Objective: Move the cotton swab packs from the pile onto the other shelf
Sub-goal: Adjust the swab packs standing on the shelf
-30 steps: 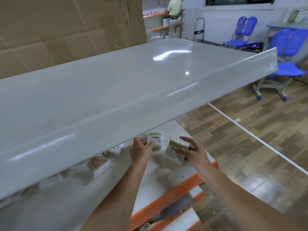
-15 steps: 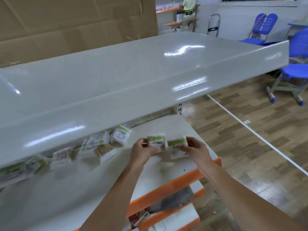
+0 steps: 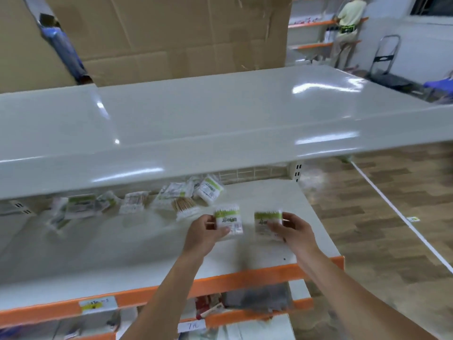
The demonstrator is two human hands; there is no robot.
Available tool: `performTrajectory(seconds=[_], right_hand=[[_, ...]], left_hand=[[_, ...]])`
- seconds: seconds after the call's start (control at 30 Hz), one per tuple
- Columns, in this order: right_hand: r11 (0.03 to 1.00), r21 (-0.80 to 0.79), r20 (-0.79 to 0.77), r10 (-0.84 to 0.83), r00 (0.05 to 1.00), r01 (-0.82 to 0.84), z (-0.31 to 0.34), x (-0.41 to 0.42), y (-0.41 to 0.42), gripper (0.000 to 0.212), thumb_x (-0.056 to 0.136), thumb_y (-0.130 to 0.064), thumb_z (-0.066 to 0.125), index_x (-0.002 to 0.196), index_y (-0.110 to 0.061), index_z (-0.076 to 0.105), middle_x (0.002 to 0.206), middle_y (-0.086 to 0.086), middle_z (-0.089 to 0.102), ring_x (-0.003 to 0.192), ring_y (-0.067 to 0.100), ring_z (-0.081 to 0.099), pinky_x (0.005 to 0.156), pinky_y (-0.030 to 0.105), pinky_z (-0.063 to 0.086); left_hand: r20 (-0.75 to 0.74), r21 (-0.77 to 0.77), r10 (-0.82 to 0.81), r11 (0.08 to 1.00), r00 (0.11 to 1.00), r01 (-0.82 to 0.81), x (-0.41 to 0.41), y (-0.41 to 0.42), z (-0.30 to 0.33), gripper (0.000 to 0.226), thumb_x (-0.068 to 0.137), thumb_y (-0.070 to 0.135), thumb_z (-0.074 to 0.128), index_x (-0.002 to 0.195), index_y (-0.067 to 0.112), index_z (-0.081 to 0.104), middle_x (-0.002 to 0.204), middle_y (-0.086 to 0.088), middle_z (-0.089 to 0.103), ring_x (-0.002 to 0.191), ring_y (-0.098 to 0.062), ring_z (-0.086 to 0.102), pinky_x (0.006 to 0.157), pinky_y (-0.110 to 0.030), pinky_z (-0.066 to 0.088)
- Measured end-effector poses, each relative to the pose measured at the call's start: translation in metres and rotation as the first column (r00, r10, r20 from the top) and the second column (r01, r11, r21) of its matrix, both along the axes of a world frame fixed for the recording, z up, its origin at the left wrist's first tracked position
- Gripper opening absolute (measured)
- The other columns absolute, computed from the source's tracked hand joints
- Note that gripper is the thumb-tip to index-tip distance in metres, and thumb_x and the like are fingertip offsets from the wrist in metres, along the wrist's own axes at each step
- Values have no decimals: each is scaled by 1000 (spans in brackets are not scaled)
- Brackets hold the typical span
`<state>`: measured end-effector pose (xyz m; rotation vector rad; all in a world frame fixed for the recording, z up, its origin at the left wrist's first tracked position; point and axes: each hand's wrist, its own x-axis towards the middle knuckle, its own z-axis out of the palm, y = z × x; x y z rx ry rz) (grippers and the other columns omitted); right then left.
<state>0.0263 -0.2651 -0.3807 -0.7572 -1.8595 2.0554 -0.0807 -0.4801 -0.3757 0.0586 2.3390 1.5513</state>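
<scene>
**A swab pack in each hand above the orange-edged shelf**

The left hand (image 3: 204,233) pinched one cotton swab pack (image 3: 229,220), its thumb across the front. The right hand (image 3: 293,231) gripped a second pack (image 3: 266,223), which stood upright just beside the first. Beyond the fingertips, the pile of packs (image 3: 171,198) lay along the back of the middle shelf (image 3: 122,261), under the glossy top shelf (image 3: 220,114).
</scene>
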Motion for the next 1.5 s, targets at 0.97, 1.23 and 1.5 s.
performTrajectory(seconds=[0.97,1.23,1.5], right_hand=[[765,-11,24,644,765,-644,32,-77,-213,15,82,-16,78,95,-23,75,82,-5,78,72,8,71,59,20,52],[697,3,21,717,697,-717,32,-87,-304,14,83,-9,77,93,-19,74,71,-10,75,62,1,70,49,13,49],[640,-49,8,768,641,-767,32,-86,-413,21,83,-3,75,102,-11,72,84,0,79,74,15,76,54,19,55]], left_hand=[[5,109,606,790,795,-603,84,-215,43,25,82,5,77,103,0,66,97,-15,75,74,-17,69,54,-16,50],[35,156,687,714,726,-683,106,-292,50,26,82,9,78,106,9,67,97,-5,76,89,-23,73,78,-37,60],[-20,142,753,654,658,-743,125,-390,48,19,80,11,79,96,17,69,90,3,76,74,-7,69,57,-15,49]])
